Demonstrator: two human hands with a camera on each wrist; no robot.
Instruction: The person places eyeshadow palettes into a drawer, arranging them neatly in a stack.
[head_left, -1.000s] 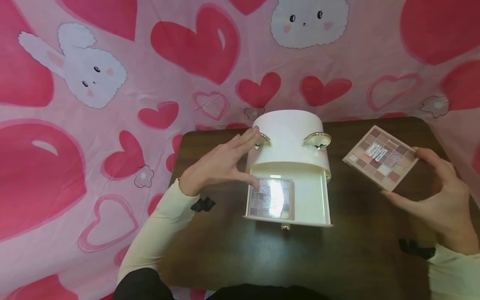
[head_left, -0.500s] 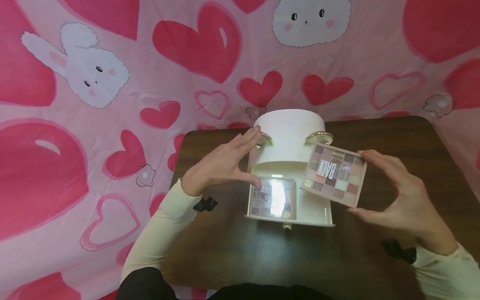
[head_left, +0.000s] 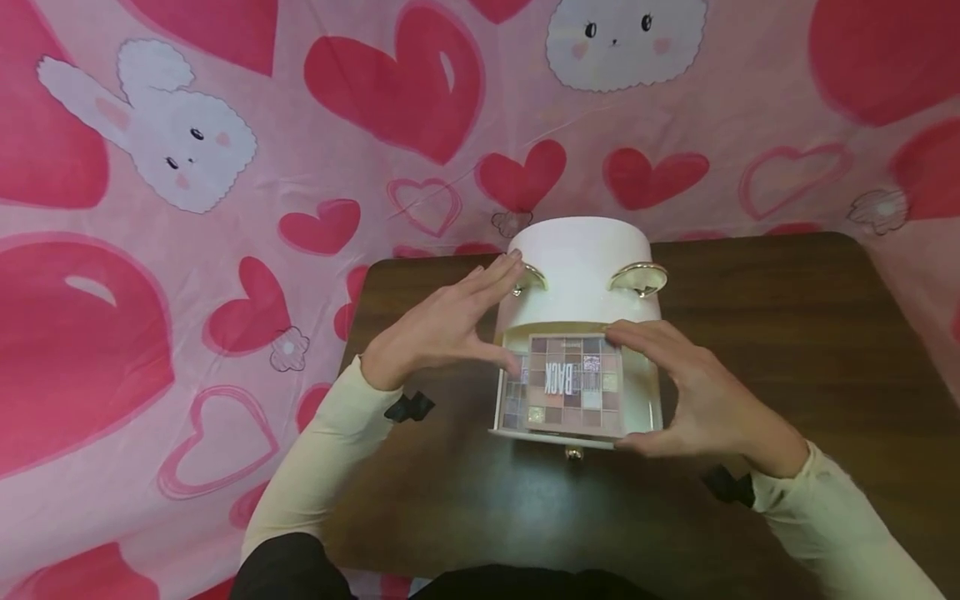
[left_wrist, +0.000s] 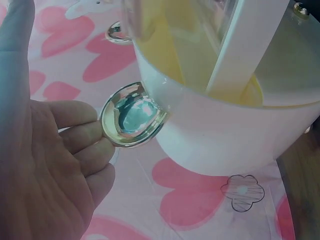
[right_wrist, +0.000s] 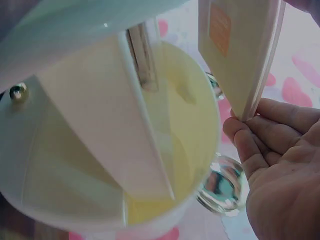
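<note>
A white rounded organizer (head_left: pixel 581 271) has its lower drawer (head_left: pixel 642 396) pulled out toward me. My right hand (head_left: pixel 701 400) grips an eyeshadow palette (head_left: pixel 576 387) by its edges, thumb at the near side and fingers at the far side. That palette hangs over the drawer, covering much of a second eyeshadow palette (head_left: pixel 513 404) lying in the drawer's left part. My left hand (head_left: pixel 442 333) rests against the organizer's left side with fingers straight. In the left wrist view its fingertips are at a gold handle (left_wrist: pixel 132 117). Its thumb reaches over the drawer's left edge.
Another gold handle (head_left: pixel 640 277) sticks out on the organizer's right. A small gold knob (head_left: pixel 573 452) is on the drawer front. The dark wooden table (head_left: pixel 772 333) stands against a pink cloth (head_left: pixel 337 125) printed with hearts and rabbits.
My right hand has carried its eyeshadow palette leftward from over the table's right side to above the drawer, turning it straight. My left hand has stayed in place.
</note>
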